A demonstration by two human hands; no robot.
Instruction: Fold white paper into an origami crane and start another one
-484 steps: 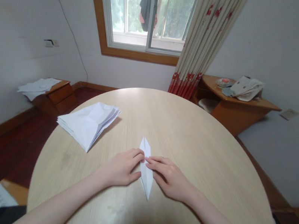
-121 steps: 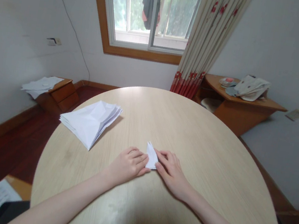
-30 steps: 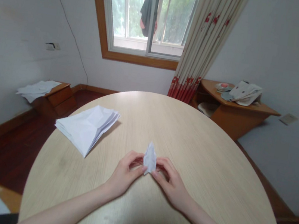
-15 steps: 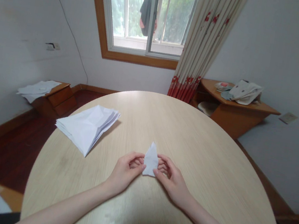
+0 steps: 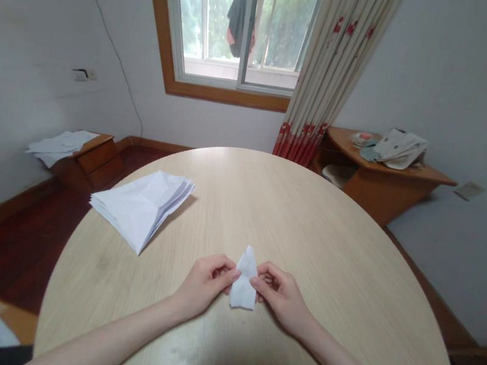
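Note:
A small folded piece of white paper [image 5: 244,284] with a pointed top stands between my two hands, above the near middle of the table. My left hand [image 5: 208,279] pinches its left edge, thumb in front and fingers behind. On the opposite edge, my right hand [image 5: 280,293] grips it the same way. The fingers behind the paper are partly hidden. Farther off to the left lies a stack of creased white paper sheets [image 5: 143,203], fanned into a rough kite shape and touched by neither hand.
The round pale wooden table [image 5: 329,251] fills the foreground. Behind it are a window [image 5: 276,33] and a curtain [image 5: 331,67]. A wooden desk [image 5: 430,174] holding a cloth bag [image 5: 399,148] stands back right. Papers [image 5: 62,144] lie on a low cabinet [image 5: 94,159] at left.
The folded paper has come slightly lower and nearer, its tip down from before. My hands now pinch it nearer its middle, with more paper showing below the thumbs. The stack has not moved.

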